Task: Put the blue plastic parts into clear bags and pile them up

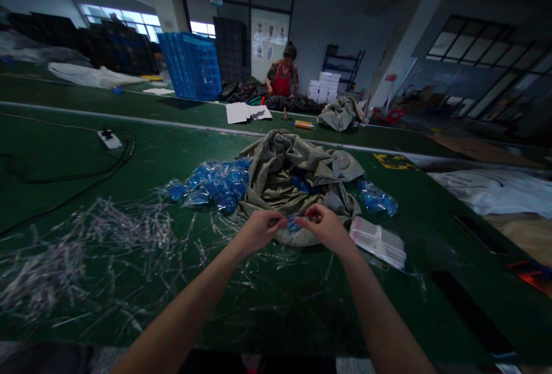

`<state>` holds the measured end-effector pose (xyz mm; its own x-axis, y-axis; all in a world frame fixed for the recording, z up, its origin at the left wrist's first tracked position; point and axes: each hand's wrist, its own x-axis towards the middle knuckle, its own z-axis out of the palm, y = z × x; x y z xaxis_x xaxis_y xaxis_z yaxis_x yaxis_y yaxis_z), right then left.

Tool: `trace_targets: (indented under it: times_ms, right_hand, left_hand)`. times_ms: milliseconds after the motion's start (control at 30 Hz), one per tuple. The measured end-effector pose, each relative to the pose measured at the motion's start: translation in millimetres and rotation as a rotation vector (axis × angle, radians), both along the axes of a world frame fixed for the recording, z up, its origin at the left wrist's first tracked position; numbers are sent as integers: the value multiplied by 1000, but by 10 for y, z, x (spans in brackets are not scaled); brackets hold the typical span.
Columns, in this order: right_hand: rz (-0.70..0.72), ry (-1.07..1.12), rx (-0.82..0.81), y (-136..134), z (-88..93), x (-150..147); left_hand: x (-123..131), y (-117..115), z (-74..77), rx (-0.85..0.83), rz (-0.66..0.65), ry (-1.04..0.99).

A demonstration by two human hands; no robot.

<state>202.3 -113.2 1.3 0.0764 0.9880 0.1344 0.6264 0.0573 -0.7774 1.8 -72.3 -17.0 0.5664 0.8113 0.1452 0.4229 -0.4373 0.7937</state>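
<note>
My left hand (264, 228) and my right hand (324, 225) pinch opposite sides of a small transparent plastic bag (293, 223) with something blue in it. They hold it low over the front rim of a grey-green cloth sack (276, 161), whose mouth lies open with blue pieces (304, 183) inside. Left of the sack is a heap of bagged blue items (218, 183), and a few more bagged blue items (377, 197) lie to its right. Beside my right wrist rests a stack of flat transparent bags (378, 241).
Torn plastic strips (125, 224) litter the green table (172, 141) at left. A power strip (109, 138) with cables lies farther back. A dark phone (480, 235) is at right. Across the table, a person in a red apron (282, 79) works near blue crates (190, 66).
</note>
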Motion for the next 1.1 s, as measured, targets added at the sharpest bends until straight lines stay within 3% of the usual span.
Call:
trace_targets:
  times_ms: [67,200,467,533,633,700,933,1100]
  right_hand:
    - [5,-134,83,-53,116,47]
    - [210,-243,183,-102,337,51]
    - [432,-361,57,-60,512,-75]
    - [386,-394,53,-57,478,-114]
    - [162,-417,138,-66,358,-202]
    - [33,-422,190,-80,256,-270]
    - [-170,-352,276,-157,60,-419]
    - [-265,-237,342,-195,61,-435]
  left_hand:
    - [-52,59,42,-79,-51,7]
    - [-87,88,130,-133,-110,36]
    - [-56,42,332,122,-140,145]
    - [-48,22,349,210,-33,118]
    - [-2,-71,326,339,311,72]
    - [54,-163,290,326,450,97]
    - [239,-266,192,-2,416,99]
    - [265,-246,204,-3,358,-70]
